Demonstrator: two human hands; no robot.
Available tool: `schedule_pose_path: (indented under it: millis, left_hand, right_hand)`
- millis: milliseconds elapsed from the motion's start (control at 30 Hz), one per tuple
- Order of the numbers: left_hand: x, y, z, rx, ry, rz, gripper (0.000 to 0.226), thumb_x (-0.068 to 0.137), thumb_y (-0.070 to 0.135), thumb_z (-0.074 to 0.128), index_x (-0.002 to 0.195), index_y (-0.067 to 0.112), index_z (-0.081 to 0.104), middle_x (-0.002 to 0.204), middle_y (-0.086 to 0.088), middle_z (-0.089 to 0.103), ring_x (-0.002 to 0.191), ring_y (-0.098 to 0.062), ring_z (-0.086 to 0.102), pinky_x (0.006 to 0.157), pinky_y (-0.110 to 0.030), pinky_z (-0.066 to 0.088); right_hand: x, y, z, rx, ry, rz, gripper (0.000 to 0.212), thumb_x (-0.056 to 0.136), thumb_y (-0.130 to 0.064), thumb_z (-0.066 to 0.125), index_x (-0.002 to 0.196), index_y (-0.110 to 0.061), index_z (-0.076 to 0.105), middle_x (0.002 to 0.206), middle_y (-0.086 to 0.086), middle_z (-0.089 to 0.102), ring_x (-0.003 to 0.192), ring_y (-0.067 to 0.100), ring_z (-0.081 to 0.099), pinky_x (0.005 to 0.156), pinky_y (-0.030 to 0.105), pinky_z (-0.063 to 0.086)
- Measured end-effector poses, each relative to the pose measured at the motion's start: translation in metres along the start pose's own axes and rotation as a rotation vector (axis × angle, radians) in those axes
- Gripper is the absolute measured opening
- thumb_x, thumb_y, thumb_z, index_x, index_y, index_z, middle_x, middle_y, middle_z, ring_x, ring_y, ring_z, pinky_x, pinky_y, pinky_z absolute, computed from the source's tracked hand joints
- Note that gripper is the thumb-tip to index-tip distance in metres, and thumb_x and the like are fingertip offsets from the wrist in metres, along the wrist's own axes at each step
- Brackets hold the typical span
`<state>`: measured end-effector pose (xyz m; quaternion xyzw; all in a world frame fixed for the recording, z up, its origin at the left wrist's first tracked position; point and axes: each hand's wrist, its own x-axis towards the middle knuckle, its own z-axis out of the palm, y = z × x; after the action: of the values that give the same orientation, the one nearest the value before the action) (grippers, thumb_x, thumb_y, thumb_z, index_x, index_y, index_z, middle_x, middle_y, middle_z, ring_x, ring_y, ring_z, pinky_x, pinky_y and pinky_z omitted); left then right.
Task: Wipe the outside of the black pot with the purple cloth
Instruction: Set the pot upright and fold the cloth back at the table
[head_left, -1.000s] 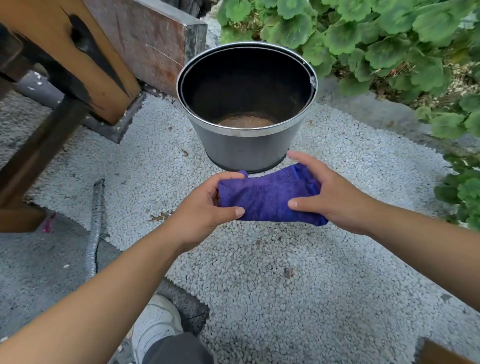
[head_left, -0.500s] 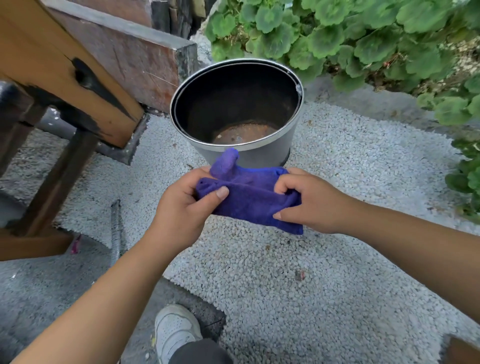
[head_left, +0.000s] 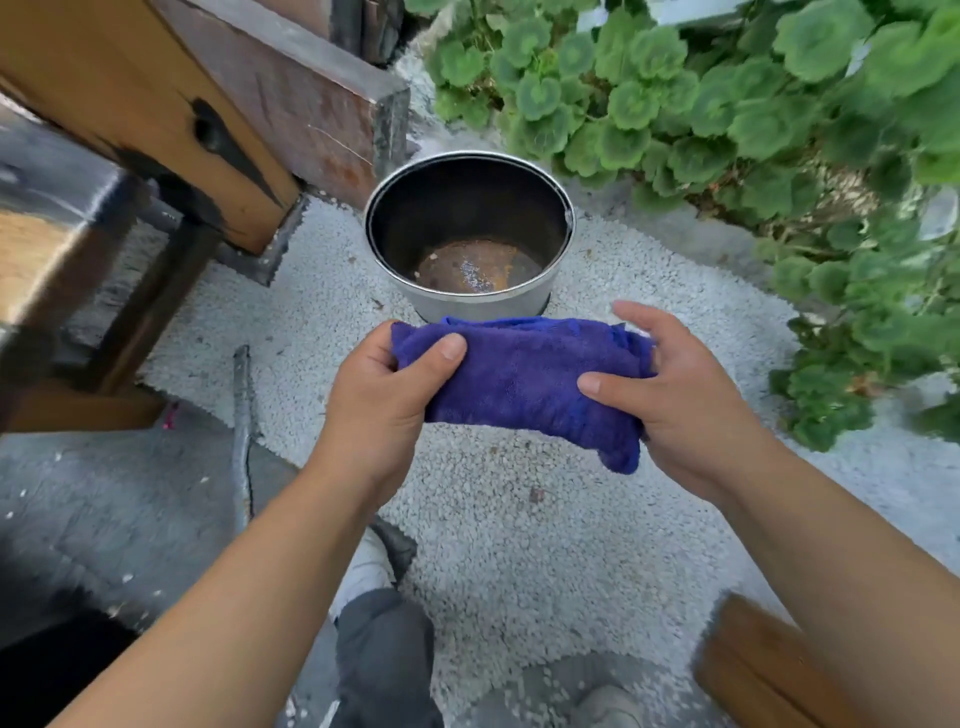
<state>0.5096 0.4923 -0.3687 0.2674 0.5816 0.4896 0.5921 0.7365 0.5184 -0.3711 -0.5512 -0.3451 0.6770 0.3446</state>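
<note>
A pale gravel yard (head_left: 519, 545), hemmed by a timber bench (head_left: 130, 104) on the left and green leaves (head_left: 727, 104) on the right, is where I stand over the job. Left to right: my left hand (head_left: 379, 405) has its thumb pressed over the cloth's near corner and its fingers curled underneath, a firm pinch; the cloth (head_left: 519, 384), purple and bunched into a thick pad, spans the gap between both hands; my right hand (head_left: 680, 400) cradles the far end, thumb laid on top, the other fingers spread and only loosely bent, so that side is more supported than gripped. The pot (head_left: 467, 244) sits upright on the gravel just beyond the cloth, its rusty floor showing and only a strip of its outer wall visible under the rim. The cloth overlaps that wall in this view, but I cannot tell whether it touches it. To my mind the wiping has yet to start. To do it well I would keep the pad folded thick, close my right fingers on it, free my left hand to steady the rim, then press flat to the wall and sweep around, turning the pot rather than reaching blind behind it.
</note>
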Motion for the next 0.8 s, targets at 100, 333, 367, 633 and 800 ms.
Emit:
schedule_pose_path:
  millis: [100, 333, 367, 633, 800]
  left_hand:
    - [-0.034, 0.052, 0.011, 0.021, 0.073, -0.083, 0.014, 0.072, 0.028, 0.074, 0.081, 0.022, 0.064, 0.075, 0.001, 0.066, 0.07, -0.013, 0.061, 0.062, -0.027, 0.051]
    - [-0.184, 0.214, -0.008, -0.21, -0.008, -0.412, 0.038, 0.072, 0.014, 0.08, 0.109, 0.005, 0.073, 0.115, -0.02, 0.069, 0.096, -0.029, 0.066, 0.092, -0.042, 0.045]
    - [-0.218, 0.237, -0.016, -0.229, 0.008, -0.411, 0.042, 0.073, 0.011, 0.08, 0.113, 0.006, 0.07, 0.119, -0.021, 0.067, 0.098, -0.031, 0.064, 0.09, -0.041, 0.044]
    - [-0.448, 0.343, -0.084, -0.354, 0.354, -0.111, 0.037, 0.073, 0.007, 0.071, 0.11, 0.002, 0.07, 0.108, -0.019, 0.073, 0.094, -0.027, 0.073, 0.077, -0.035, 0.06]
    - [-0.56, 0.362, -0.144, -0.382, 0.615, -0.031, 0.016, 0.081, 0.006, 0.068, 0.096, 0.007, 0.073, 0.094, -0.01, 0.077, 0.075, -0.017, 0.073, 0.064, -0.027, 0.058]
  right_hand:
    - [-0.034, -0.048, 0.012, -0.066, -0.021, -0.032, 0.039, 0.067, -0.012, 0.074, 0.101, -0.029, 0.069, 0.096, -0.002, 0.075, 0.087, 0.015, 0.071, 0.069, 0.028, 0.055]
    - [-0.163, -0.196, 0.066, -0.122, -0.215, -0.044, 0.043, 0.067, -0.016, 0.075, 0.099, -0.044, 0.071, 0.104, 0.001, 0.072, 0.088, 0.013, 0.071, 0.068, 0.026, 0.055]
    - [-0.187, -0.218, 0.078, -0.119, -0.286, -0.024, 0.054, 0.064, -0.013, 0.078, 0.105, -0.046, 0.068, 0.112, 0.004, 0.068, 0.094, 0.016, 0.071, 0.07, 0.029, 0.055]
    - [-0.345, -0.307, 0.214, -0.255, -0.607, 0.003, 0.038, 0.068, -0.003, 0.073, 0.1, -0.022, 0.072, 0.101, 0.016, 0.074, 0.084, 0.026, 0.07, 0.068, 0.039, 0.053]
    - [-0.425, -0.298, 0.32, -0.289, -0.742, 0.053, 0.027, 0.089, 0.011, 0.055, 0.106, -0.008, 0.065, 0.101, 0.016, 0.074, 0.09, 0.026, 0.07, 0.07, 0.033, 0.055]
